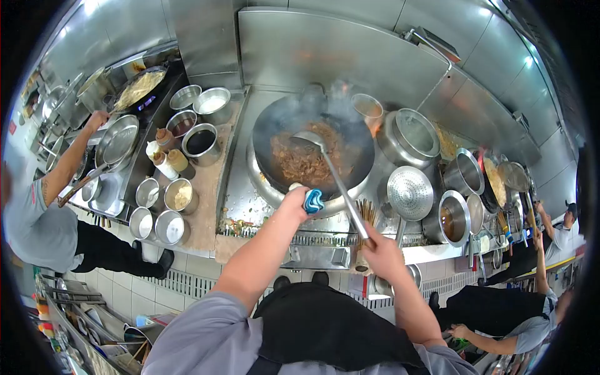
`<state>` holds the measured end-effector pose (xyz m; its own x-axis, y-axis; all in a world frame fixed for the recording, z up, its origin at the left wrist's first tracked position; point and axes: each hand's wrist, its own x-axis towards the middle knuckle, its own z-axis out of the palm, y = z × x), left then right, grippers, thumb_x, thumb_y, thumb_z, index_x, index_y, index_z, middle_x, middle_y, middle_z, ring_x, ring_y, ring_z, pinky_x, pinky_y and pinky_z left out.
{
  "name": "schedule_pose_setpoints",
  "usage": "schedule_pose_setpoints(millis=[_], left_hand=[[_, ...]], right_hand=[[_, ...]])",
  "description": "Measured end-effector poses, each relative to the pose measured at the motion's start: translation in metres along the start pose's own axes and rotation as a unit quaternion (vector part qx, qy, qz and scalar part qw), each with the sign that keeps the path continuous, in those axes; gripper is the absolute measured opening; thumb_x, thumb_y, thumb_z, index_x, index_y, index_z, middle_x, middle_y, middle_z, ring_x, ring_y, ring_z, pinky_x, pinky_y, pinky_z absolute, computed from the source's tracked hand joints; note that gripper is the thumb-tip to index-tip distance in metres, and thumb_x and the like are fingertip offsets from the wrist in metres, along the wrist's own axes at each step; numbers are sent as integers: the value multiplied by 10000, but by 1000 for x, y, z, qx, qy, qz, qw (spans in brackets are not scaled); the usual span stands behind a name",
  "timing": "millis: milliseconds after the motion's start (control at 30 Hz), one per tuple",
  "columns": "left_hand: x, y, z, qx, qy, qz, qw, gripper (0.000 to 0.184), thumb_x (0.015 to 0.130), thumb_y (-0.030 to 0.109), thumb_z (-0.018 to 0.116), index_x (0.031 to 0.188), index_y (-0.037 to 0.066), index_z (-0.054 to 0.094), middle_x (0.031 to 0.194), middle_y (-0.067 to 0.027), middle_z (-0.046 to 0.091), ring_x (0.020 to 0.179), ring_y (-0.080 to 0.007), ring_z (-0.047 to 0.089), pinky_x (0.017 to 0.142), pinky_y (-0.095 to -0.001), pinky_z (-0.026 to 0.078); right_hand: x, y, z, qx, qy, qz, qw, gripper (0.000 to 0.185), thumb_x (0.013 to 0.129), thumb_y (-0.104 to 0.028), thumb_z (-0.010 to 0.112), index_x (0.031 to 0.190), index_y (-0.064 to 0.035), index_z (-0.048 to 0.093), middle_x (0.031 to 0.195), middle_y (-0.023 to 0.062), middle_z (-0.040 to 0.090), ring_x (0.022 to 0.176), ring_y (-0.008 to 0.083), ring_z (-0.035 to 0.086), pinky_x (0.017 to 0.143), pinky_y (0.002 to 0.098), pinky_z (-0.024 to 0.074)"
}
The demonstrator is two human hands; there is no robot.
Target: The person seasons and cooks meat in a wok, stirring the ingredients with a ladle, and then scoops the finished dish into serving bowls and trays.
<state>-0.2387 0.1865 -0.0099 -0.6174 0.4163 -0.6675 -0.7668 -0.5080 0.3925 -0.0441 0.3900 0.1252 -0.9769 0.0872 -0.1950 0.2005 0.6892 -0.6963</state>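
Observation:
A large dark wok (262, 159) sits over the burner, with steaming shredded brown food (306, 164) in it. My left hand (295, 205) is closed at the wok's near rim. A folded blue-and-white cloth (314, 201) shows beside its fingers, and the exact grip is partly hidden. In my right hand (382, 255) is the long handle of a metal ladle (331, 164). The ladle's bowl rests among the food near the middle of the wok. Just right of the ladle handle stands a bamboo brush (365, 214).
Left of the wok, a board (209, 206) carries steel bowls, squeeze bottles (164, 164) and a pot of dark liquid (201, 144). To the right are a perforated skimmer (410, 192) and several pots (453, 215). Co-workers stand left (40, 225) and right (500, 312).

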Motion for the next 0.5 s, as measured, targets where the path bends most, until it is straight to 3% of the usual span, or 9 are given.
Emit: schedule_pose_setpoints(millis=[33, 67, 200, 267, 333, 367, 467, 500], left_hand=[[1, -6, 6, -1, 18, 5, 1000, 108, 933, 174, 481, 916, 112, 567, 699, -38, 595, 610, -214, 600, 569, -397, 528], [10, -20, 4, -44, 28, 53, 997, 111, 940, 174, 478, 910, 115, 567, 725, -42, 599, 622, -200, 593, 542, -373, 501], [-91, -46, 43, -121, 102, 88, 983, 125, 953, 174, 455, 917, 131, 568, 765, -35, 606, 651, -186, 587, 549, -366, 488], [-97, -45, 41, -97, 97, 85, 987, 112, 946, 149, 472, 930, 96, 569, 781, -48, 617, 659, -191, 609, 552, -371, 507], [-80, -33, 33, -76, 44, 88, 992, 99, 942, 144, 494, 927, 82, 570, 775, -45, 623, 651, -187, 622, 556, -365, 518], [-94, -23, 48, -35, 91, 76, 992, 97, 941, 158, 500, 904, 97, 565, 752, -31, 617, 652, -183, 618, 567, -357, 514], [-53, -46, -5, -58, 35, 96, 993, 110, 934, 165, 510, 933, 78, 577, 794, -49, 632, 689, -189, 630, 601, -352, 519], [-57, -59, -20, -47, 45, 97, 993, 118, 929, 142, 512, 973, 59, 582, 833, -63, 641, 722, -191, 641, 624, -350, 526]], right_hand=[[-19, -9, -20, -94, 2, 17, 995, 559, 828, -118, 578, 1381, -99, 503, 725, 140, 598, 638, 195, 603, 642, 332, 497], [-33, -14, -41, -88, -12, 10, 996, 561, 824, -117, 589, 1380, -110, 511, 707, 125, 590, 622, 183, 581, 631, 319, 486], [-83, -44, -130, -105, -100, 18, 989, 579, 806, -102, 619, 1376, -106, 520, 660, 86, 551, 591, 149, 527, 618, 295, 469], [-93, -42, -147, -109, -154, 36, 981, 588, 800, -91, 624, 1376, -74, 508, 649, 83, 532, 589, 135, 520, 611, 289, 462], [-78, -38, -134, -120, -138, 3, 983, 566, 810, -123, 602, 1370, -107, 520, 665, 110, 564, 586, 207, 559, 618, 319, 474], [-64, -31, -121, -138, -118, -19, 983, 555, 813, -136, 589, 1364, -117, 527, 684, 130, 592, 594, 254, 583, 626, 343, 484], [-29, -12, -76, -159, -81, -31, 983, 576, 813, -125, 602, 1381, -131, 507, 649, 123, 540, 595, 193, 585, 601, 337, 473], [-21, -3, -59, -187, -18, -69, 980, 567, 814, -124, 597, 1375, -134, 510, 681, 152, 570, 626, 263, 601, 622, 386, 481]])
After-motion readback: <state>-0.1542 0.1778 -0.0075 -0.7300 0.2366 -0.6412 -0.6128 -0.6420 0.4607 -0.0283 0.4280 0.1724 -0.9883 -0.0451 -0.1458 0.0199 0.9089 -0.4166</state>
